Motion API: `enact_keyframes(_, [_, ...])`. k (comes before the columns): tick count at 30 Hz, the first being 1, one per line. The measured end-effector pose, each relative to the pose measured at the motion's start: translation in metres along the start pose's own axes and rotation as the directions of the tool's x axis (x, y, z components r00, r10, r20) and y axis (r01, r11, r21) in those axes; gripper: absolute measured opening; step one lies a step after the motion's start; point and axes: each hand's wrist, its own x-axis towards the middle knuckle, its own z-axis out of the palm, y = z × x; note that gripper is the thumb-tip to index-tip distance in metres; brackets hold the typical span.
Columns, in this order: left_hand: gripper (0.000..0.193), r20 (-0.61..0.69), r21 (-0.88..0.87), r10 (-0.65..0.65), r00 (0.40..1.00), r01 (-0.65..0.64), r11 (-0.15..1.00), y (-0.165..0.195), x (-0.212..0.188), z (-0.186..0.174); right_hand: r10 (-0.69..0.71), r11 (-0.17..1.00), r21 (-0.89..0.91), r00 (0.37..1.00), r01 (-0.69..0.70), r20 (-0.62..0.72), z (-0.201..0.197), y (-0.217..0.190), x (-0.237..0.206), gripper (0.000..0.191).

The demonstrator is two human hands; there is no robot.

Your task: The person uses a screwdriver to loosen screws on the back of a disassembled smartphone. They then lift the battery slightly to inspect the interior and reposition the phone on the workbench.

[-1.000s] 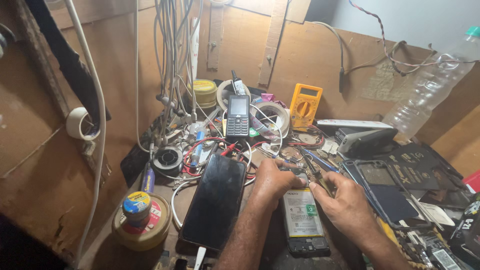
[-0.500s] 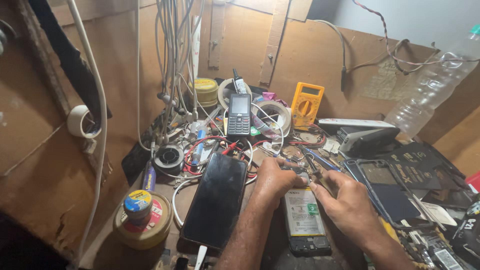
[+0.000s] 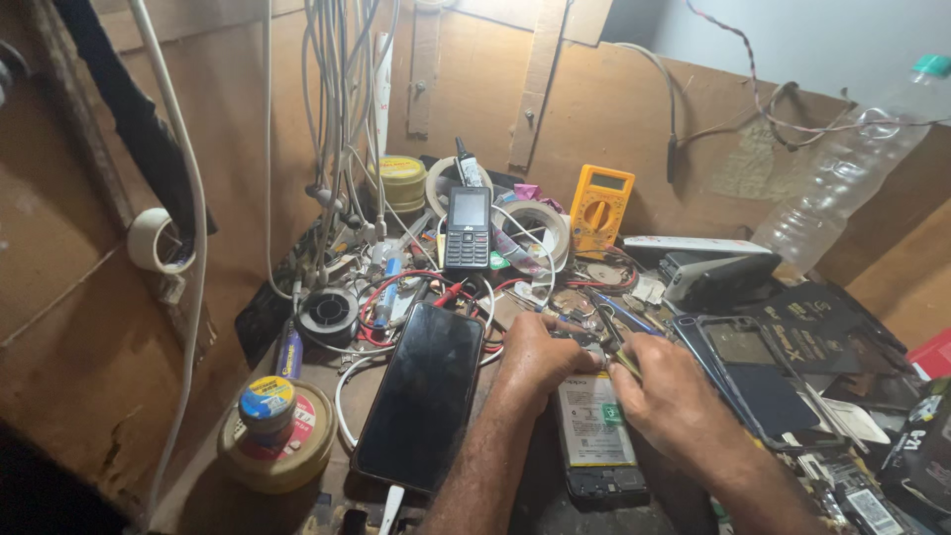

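Metal glints between the two hands, where a thin pair of tweezers (image 3: 616,349) is pinched in the right hand (image 3: 674,401), its tip angled up and left toward the top end of an opened smartphone with its white-and-green battery exposed (image 3: 597,428). That phone lies flat on the worn wooden workbench (image 3: 198,495), directly under and just toward the person from both hands, its long axis running away from the person, nearly upright in the view. The left hand (image 3: 535,359) rests curled at the phone's upper left corner, fingers bent down onto it as if bracing; whether it grips anything small I cannot tell. Both forearms come in from the bottom edge, the right one crossing the phone's right side, and the two hands are about equally close to the work.

Just left lies a dark smartphone with a black glass screen (image 3: 421,396), tilted slightly. Beyond stand a small black keypad phone (image 3: 467,229), a yellow multimeter (image 3: 599,206) and a roll of tape (image 3: 535,223). A round tin with a small jar on top (image 3: 277,446) sits at the near left, and a clear plastic bottle (image 3: 842,188) leans at the right.
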Motion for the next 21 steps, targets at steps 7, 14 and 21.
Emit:
enact_keyframes(7, [0.041, -0.004, -0.002, -0.015, 1.000, 0.015, 1.000, 0.002, 0.001, 0.000, 0.422, 0.904, 0.034, 0.903, -0.426, 0.085, -0.001, 0.021, -0.002, 0.037])
enact_keyframes(14, [0.041, 0.009, 0.010, -0.014, 1.000, 0.014, 1.000, 0.002, 0.001, -0.001, 0.363, 0.931, -0.015, 0.923, -0.364, 0.124, 0.006, 0.047, -0.011, 0.038])
enact_keyframes(21, [0.043, 0.009, 0.021, -0.038, 0.999, 0.038, 0.999, 0.003, 0.001, -0.002, 0.449, 0.893, 0.001, 0.890, -0.450, 0.075, -0.001, 0.048, -0.017, 0.039])
